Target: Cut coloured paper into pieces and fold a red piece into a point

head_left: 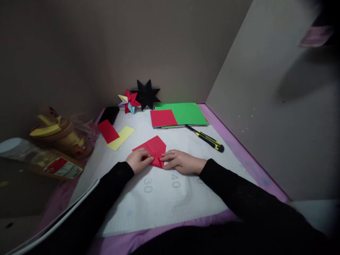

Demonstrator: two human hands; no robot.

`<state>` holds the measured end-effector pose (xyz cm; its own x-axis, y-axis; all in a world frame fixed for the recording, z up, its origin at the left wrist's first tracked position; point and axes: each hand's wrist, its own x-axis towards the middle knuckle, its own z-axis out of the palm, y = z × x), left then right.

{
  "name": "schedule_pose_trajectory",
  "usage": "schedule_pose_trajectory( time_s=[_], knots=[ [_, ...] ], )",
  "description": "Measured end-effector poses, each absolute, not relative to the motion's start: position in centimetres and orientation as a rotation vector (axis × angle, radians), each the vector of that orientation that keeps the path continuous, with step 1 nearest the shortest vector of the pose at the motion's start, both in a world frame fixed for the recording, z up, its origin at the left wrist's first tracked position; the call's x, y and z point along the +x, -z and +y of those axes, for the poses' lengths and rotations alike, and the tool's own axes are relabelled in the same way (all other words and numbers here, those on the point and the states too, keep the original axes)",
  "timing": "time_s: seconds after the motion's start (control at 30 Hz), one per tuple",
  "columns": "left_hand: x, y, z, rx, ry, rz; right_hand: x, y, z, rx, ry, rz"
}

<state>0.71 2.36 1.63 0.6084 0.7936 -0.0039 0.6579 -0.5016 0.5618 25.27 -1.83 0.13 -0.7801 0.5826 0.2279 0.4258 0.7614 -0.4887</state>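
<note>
A partly folded red paper (154, 146) lies on the white cutting mat (159, 198). My left hand (139, 160) presses on its near left edge with the fingers curled and pinched on the paper. My right hand (180, 161) lies flatter on the mat, fingertips pressing the paper's near tip. Both sleeves are black.
A yellow-black utility knife (208, 139) lies right of the paper. Green and red sheets (183, 114) sit at the back, with a black paper star (147, 94) and a multicoloured star (129, 101). Red and yellow strips (115, 134) lie left. Jars and bags (57, 141) crowd the left. Walls close in behind and right.
</note>
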Motion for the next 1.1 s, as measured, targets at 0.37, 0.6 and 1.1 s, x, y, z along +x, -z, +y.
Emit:
schedule_pose_trajectory(
  time_s=[0.37, 0.6, 1.1],
  knots=[
    [1.8, -2.0, 2.5, 2.319, -0.201, 1.309, 24.8, -1.1, -2.6, -0.827, -0.681, -2.465],
    [2.1, -2.4, 2.3, 2.339, -0.159, 1.391, 24.6, -0.8, -2.5, -0.753, -0.564, -2.585],
    [2.1, -2.1, 2.4, 2.333, -0.188, 1.395, 24.9, -1.1, -2.3, -0.772, -0.697, -2.569]
  ],
)
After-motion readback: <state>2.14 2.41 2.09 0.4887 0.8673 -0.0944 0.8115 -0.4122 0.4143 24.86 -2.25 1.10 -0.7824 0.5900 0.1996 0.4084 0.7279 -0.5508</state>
